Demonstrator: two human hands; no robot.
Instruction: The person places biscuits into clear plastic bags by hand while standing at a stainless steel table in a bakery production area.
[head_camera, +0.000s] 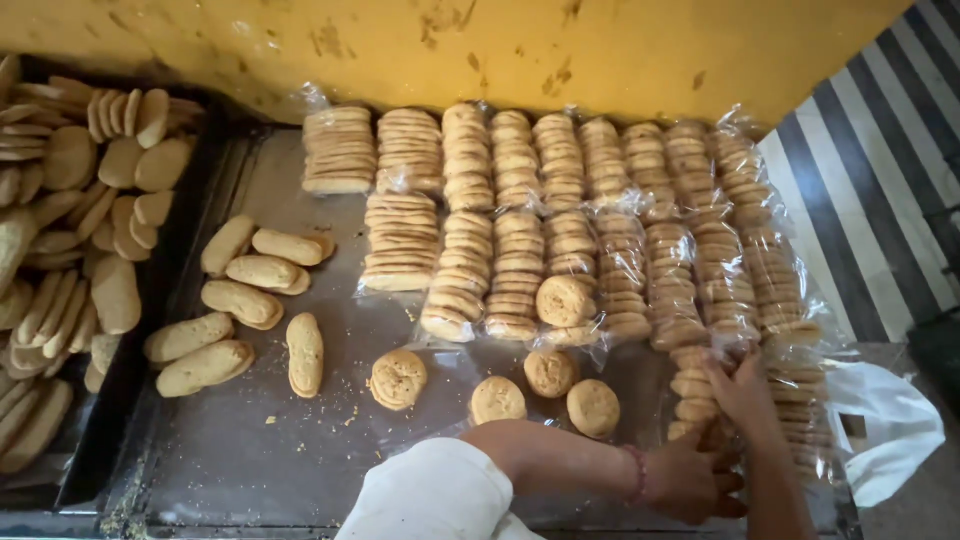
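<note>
Right now both hands are working at the near right end of the desk (260, 440), on a stack of round biscuits in a clear sleeve (695, 385). The left hand (690, 480) is curling its fingers around the lower end of that stack, holding it through the plastic, while the right hand (742, 392) is lying along its upper side with fingers spread, pressing rather than gripping, as far as the glare on the film lets me tell. It reads as a packing step: one more column is being closed up and squared beside the wrapped rows (560, 220) already lying against the yellow wall (600, 50). Any next move is calling for a gentle, even squeeze, since the biscuits look crumbly. Four loose round biscuits (497, 398) are sitting just left of the forearm; oval biscuits (240, 300) are lying further left, near a dark tray (150, 290) heaped with more. Crumbs are dotting the grey metal top. A striped floor (880, 200) is showing at right, beside a white bag (885, 430).
</note>
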